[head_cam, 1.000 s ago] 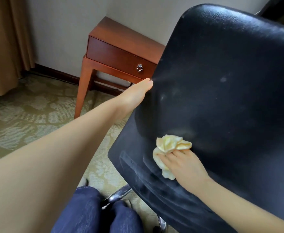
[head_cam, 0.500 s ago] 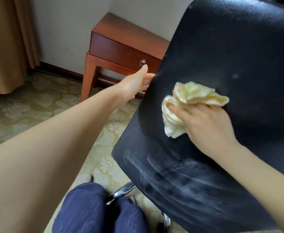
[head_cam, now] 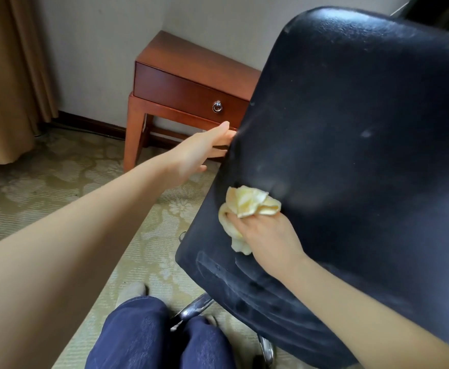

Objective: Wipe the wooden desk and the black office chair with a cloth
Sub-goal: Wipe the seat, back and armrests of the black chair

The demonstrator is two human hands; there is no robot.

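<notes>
Two hands work the black office chair: at the left, the left hand clasps the backrest's left edge, thumb toward the front and fingers tucked out of sight behind it, much as half a second ago, with the wooden desk against the wall just beyond. Further right, the right hand has dropped from mid-backrest to its lower left part, fingers curled round the crumpled yellow cloth and pressing it on the chair. Dull, dusty streaks mark the black surface below the cloth, with pale specks higher up.
</notes>
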